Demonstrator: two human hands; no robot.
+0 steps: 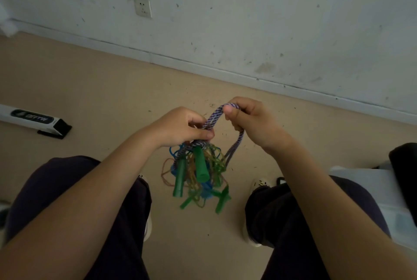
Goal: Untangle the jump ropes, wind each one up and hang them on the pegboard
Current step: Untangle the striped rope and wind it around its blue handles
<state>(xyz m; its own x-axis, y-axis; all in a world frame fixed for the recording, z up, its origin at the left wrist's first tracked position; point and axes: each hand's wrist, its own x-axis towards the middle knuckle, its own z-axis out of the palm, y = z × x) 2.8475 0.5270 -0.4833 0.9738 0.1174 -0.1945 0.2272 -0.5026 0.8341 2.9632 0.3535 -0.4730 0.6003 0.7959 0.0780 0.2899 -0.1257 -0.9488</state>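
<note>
Left hand [180,127] grip holds rope tangle [198,171]; right hand [250,119] grip pinches braided purple rope [214,118] loop

Bare forearms [94,189] without sleeves, dark navy trousers [126,223], and pale shoes [259,183] with small dark markings.

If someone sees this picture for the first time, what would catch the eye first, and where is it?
In the centre, the left hand and the right hand hold up a purple-and-white braided rope that arches between them. Below the hands hangs a tangle of jump ropes with green handles, above the beige floor between the person's knees.
</note>
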